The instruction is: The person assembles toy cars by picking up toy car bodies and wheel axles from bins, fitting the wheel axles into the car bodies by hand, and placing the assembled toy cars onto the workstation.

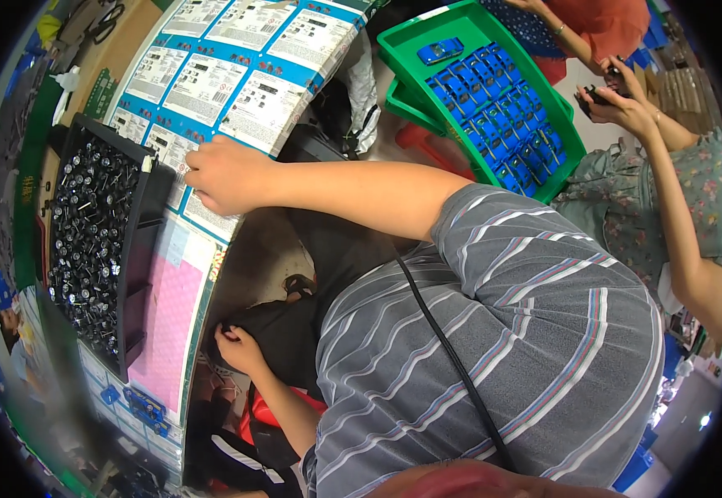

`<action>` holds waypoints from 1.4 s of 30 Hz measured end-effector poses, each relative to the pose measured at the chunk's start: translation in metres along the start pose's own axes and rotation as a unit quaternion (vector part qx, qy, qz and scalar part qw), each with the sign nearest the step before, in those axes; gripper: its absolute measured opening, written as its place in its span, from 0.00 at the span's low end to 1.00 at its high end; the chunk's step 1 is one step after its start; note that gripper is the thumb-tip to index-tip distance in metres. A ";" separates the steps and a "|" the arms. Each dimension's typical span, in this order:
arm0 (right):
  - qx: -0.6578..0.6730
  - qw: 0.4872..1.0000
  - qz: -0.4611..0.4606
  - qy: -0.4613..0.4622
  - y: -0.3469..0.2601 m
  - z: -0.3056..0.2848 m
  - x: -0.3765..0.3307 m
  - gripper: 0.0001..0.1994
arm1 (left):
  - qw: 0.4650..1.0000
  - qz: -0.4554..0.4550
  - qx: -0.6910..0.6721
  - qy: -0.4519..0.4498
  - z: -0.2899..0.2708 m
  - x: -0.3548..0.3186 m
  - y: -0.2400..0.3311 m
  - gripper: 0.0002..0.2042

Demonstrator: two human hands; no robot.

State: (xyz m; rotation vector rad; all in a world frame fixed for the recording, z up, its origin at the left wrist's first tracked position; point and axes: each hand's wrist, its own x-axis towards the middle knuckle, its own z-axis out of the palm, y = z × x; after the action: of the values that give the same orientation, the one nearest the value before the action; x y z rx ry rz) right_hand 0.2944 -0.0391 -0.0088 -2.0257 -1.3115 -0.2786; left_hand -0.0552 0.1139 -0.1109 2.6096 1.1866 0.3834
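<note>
My right hand (226,176) rests over printed blue-and-white card sheets (249,100) on the bench, its fingers curled; whatever they hold, if anything, is hidden. Lower down, my left hand (241,349) is near my lap beside the bench edge, its fingers bent round something small and dark that I cannot make out. Beyond my right hand, a black bin (141,249) is filled with small black wheels on metal axles (87,241). A blue toy car body (145,407) and a small blue piece (110,394) lie near the bin's lower end.
A pink sheet (174,324) covers part of the bench. A green tray (394,41) holding rows of blue toy car bodies (494,108) stands at the upper right. Nearby, another person's hands (626,108) hold dark pieces. A black cable (452,349) crosses my striped shirt.
</note>
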 end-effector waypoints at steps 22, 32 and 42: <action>0.002 1.000 -0.017 0.013 -0.005 -0.002 0.006 0.06 | 0.998 0.019 0.049 0.031 -0.002 0.014 0.022 0.12; 0.029 1.000 -0.010 0.004 -0.012 -0.007 0.009 0.05 | 0.999 -0.005 0.019 0.029 0.006 0.015 0.006 0.13; -0.001 1.000 -0.030 0.006 -0.015 -0.007 0.016 0.05 | 1.000 -0.006 0.005 0.007 0.002 0.015 0.004 0.12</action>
State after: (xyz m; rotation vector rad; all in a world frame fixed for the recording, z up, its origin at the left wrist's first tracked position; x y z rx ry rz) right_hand 0.2904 -0.0290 0.0114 -1.9858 -1.3662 -0.3200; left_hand -0.0420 0.1223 -0.1094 2.6104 1.2123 0.3958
